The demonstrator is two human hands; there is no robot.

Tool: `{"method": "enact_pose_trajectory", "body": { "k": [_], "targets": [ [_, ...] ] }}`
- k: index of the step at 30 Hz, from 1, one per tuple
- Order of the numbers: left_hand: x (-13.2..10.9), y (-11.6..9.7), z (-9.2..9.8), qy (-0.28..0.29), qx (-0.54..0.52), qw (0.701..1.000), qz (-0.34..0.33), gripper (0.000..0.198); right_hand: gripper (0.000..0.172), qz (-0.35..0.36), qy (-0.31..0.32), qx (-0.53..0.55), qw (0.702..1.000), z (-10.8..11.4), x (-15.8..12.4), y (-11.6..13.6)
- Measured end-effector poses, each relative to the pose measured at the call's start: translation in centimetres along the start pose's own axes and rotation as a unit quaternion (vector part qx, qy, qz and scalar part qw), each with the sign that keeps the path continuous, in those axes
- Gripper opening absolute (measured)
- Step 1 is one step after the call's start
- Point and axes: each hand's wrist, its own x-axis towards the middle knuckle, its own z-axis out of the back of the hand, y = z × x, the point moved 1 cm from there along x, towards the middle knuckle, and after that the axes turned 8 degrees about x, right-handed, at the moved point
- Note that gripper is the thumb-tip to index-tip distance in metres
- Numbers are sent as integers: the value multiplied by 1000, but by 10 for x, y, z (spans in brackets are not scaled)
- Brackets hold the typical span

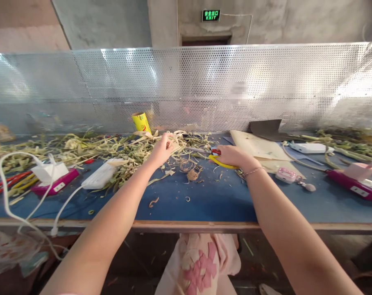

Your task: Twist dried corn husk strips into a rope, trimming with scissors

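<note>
My left hand (162, 149) is over the pile of dried stems and leaves (133, 153), its fingers pinched together at pale dry leaves; exactly what they grip is too small to make out. My right hand (233, 156) is closed around scissors with yellow and red handles (224, 164), the blades pointing left toward the pile. Between the hands, a small tangle of brown twine (192, 173) lies on the blue table (173, 205).
A yellow tube (141, 123) stands behind the pile. White power banks (101, 174), magenta power strips (55, 182) and cables lie at the sides. Brown paper (253, 147) and a pink case (286, 175) are at right. A perforated metal screen (112, 90) rises behind.
</note>
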Motion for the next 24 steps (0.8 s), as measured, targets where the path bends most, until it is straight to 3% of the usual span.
{"method": "enact_pose_trajectory", "body": {
  "k": [4,7,10,12,16,19,24],
  "targets": [
    [2,-6,3,-62,-139,986,71,31,40,-61,-28,13,998,-14,6,12],
    [1,-11,1,-54,-253,957,133,30,30,-43,-43,46,997,-26,8,27],
    [-2,-18,-3,-40,-311,935,163,30,20,7,-112,103,988,-32,9,44],
    [-5,-22,-8,-39,-323,932,160,30,26,53,-152,202,966,-34,8,55],
    [-12,-29,-21,-26,-325,935,137,30,37,94,-160,402,897,-39,9,71],
    [-18,-37,-30,-7,-334,932,138,30,36,99,-175,462,864,-42,9,75],
    [-23,-50,-37,27,-386,893,228,29,28,121,-205,403,884,-40,8,74]
  ]
}}
